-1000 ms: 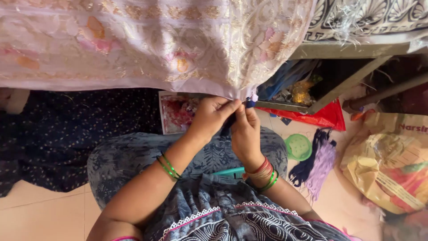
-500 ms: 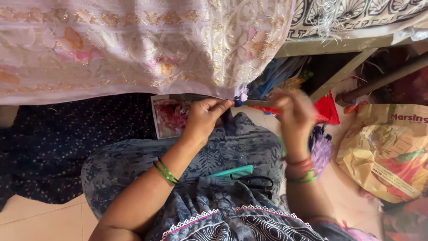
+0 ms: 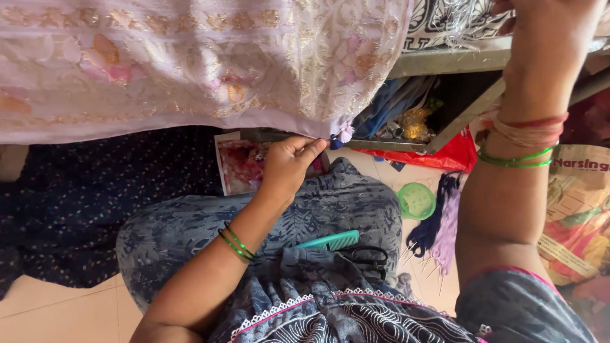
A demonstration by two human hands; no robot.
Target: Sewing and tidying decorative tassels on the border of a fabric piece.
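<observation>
Embroidered pink fabric [image 3: 190, 63]: hanging over the lap
Left hand [image 3: 289, 165]: pinching the fabric's hem by the tassel [image 3: 343, 134]
Right hand [image 3: 553, 32]: raised high, grip unclear
Teal comb [image 3: 329, 241]: lying on lap

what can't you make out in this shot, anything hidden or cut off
Head view only:
- right hand: fingers cut off by the top edge, so what it grips cannot be told.
- left hand: fingertips pinch the pink embroidered cloth at its hem; any needle or thread there is too small to see.
- black scissors: partly buried in folds of the lap fabric.
- shelf contents: shadowed, unclear.
</observation>
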